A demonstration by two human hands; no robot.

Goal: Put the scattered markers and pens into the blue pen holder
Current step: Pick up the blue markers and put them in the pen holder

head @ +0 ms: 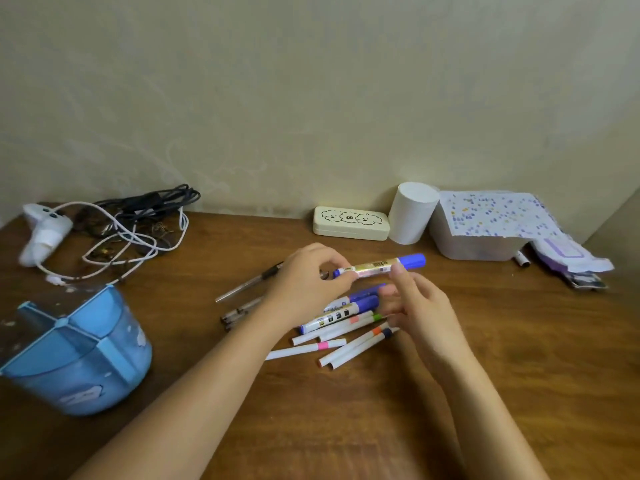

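My left hand (308, 275) pinches a blue-capped marker (379, 266) at its left end and holds it level above the table. The thumb of my right hand (415, 306) touches the marker's middle, while its other fingers rest loosely curled over the pile below. Under my hands lie two more blue markers (341, 311) and several thin white pens with coloured bands (343, 348). Dark and clear pens (242, 289) lie left of the pile. The blue pen holder (74, 351), divided into compartments, stands at the table's left front.
Tangled black and white cables (138, 230) and a white device (43, 233) lie at the back left. A cream case (349, 223), a white cup (410, 213), a white box under dotted paper (485, 230) and a small marker (521, 259) stand by the wall.
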